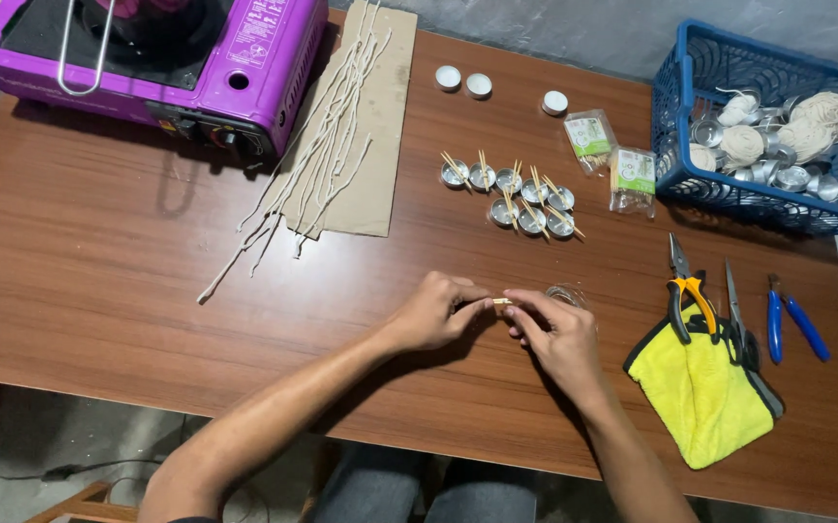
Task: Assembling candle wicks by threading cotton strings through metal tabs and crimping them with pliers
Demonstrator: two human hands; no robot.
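Pinching small stick (502,301) between left hand (435,312) and right hand (554,329)

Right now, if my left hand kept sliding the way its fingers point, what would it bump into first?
The left hand points right, so it would first meet the right hand, whose fingertips almost touch it around a small wooden stick. Whether they already touch is unclear.

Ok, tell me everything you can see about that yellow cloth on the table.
The yellow cloth looks like soft, fluffy microfibre with a dark trimmed edge. It lies crumpled and folded over on the brown table, near the front edge, to the right of the right hand and apart from it. The pliers with orange handles and the scissors rest partly on its upper end.
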